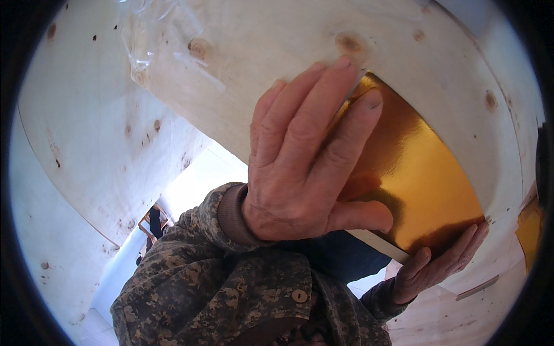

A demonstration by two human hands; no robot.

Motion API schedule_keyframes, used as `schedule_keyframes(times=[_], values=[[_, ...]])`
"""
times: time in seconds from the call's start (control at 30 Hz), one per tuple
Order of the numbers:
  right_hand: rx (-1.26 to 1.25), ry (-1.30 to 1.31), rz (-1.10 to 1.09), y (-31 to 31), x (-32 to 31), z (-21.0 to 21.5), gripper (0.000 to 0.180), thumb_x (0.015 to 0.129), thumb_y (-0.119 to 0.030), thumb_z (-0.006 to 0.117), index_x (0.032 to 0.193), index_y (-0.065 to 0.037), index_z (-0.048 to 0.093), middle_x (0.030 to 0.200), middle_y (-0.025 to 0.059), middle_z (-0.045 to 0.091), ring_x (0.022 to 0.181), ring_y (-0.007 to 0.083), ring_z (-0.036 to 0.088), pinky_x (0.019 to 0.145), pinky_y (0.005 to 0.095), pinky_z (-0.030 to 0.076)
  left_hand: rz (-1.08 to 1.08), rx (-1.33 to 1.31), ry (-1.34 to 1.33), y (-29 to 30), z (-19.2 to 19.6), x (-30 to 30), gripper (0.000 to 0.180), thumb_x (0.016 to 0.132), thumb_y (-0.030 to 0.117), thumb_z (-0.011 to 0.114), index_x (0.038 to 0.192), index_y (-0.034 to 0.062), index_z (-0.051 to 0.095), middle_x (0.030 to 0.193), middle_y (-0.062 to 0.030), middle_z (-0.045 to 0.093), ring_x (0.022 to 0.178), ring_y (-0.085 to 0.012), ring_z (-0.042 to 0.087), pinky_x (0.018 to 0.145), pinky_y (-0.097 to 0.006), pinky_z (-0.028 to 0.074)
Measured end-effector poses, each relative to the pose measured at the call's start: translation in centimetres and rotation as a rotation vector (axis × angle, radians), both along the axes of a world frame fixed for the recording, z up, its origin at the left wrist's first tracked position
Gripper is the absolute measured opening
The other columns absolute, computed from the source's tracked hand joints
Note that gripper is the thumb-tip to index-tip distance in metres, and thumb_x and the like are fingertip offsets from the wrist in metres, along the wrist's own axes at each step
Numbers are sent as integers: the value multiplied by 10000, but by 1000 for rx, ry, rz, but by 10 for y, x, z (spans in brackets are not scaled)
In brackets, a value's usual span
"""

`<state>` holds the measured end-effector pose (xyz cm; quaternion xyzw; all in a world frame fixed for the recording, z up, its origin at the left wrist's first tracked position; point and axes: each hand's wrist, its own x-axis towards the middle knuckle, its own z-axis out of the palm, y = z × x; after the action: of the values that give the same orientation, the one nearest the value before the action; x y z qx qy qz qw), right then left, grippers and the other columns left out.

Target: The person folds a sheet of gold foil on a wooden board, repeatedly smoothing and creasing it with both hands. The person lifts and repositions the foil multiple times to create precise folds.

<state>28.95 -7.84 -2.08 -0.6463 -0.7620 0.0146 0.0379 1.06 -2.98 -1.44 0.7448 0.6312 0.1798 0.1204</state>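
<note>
A shiny gold sheet (438, 179) lies on the pale plywood surface in front of me, reflecting light and the hands. My left hand (306, 155) rests over its left part, back upward, fingers stretched toward the far corner and thumb out to the side. Beneath that palm, the sheet's left edge is mostly hidden. At the near right corner, my right hand (435, 268) grips the sheet's edge, with its thumb on the near side and its fingers along the right side.
Clear crumpled plastic film (153, 34) lies on the plywood tabletop (277, 34) at the far left. More plywood panels (104, 132) stand to the left. Another gold piece (529, 230) shows at the far right, near a thin wooden strip (476, 288).
</note>
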Motion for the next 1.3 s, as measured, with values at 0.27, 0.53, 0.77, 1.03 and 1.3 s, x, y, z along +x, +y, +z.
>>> schedule_keyframes(times=[0.27, 0.53, 0.77, 1.03, 1.3], values=[[-4, -1, 14, 1, 1, 0, 734, 983, -654, 261, 1510, -156, 372, 1548, 143, 384, 1417, 336, 391, 1136, 528, 350, 5, 15, -3, -1, -1, 1, 907, 867, 767, 424, 1281, -13, 632, 1386, -259, 521, 1264, -395, 514, 1045, -501, 386], [-7, -6, 20, 0, 0, 1, 713, 995, -627, 264, 1509, -146, 374, 1547, 145, 386, 1418, 341, 389, 1146, 518, 339, 13, 29, 6, -1, -3, 2, 889, 895, 756, 393, 1285, -6, 633, 1378, -250, 534, 1262, -387, 522, 1044, -506, 383], [-11, 8, 24, 0, -1, 2, 698, 1005, -605, 265, 1506, -132, 377, 1544, 153, 388, 1418, 347, 387, 1152, 516, 330, -69, 7, 117, 0, 0, -4, 1037, 784, 849, 447, 1274, -49, 615, 1376, -300, 504, 1257, -408, 510, 1083, -458, 405], [-6, 11, 38, 1, 0, 1, 693, 1006, -597, 269, 1509, -131, 368, 1545, 155, 385, 1418, 350, 386, 1145, 520, 338, -58, 4, 109, 0, 0, -2, 1024, 788, 840, 454, 1271, -47, 616, 1374, -293, 506, 1262, -408, 506, 1085, -455, 403], [-15, 20, 30, 0, 2, 0, 708, 995, -619, 274, 1512, -143, 365, 1555, 149, 368, 1420, 344, 382, 1142, 522, 342, 33, 42, -12, -2, -7, 4, 870, 893, 751, 407, 1278, 7, 641, 1384, -245, 532, 1262, -376, 522, 1052, -502, 372]])
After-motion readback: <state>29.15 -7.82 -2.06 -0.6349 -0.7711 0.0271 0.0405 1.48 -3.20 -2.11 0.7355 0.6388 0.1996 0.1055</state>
